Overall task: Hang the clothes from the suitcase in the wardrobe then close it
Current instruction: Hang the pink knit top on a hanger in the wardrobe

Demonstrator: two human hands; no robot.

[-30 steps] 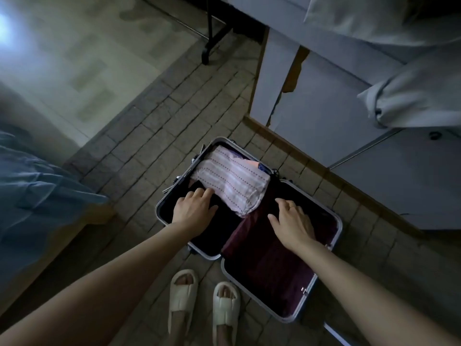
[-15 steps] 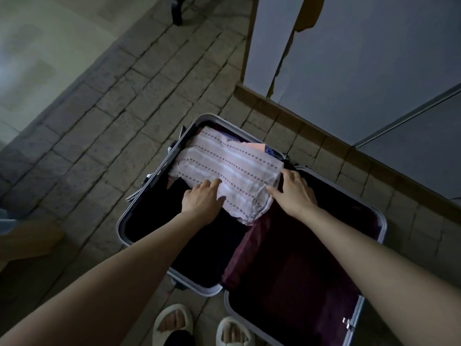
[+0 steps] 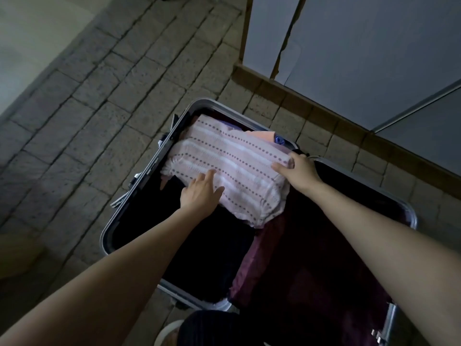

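**No legible text**

No writing, label, brand, number or sign can be read anywhere in the head view. The folded garment point(image 3: 229, 176) in the suitcase point(image 3: 109, 236) carries only rows of dark dots between pale stripes, a pattern and not lettering. The light is dim.

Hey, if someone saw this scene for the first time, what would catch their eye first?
The pale pink striped and dotted garment, folded in the far end of the open suitcase, is the brightest thing in a dim scene. The left hand lies flat on its near edge, while the right hand grips its right corner. To the right, the suitcase's maroon lining fills the other half, close to the pale wardrobe panels.
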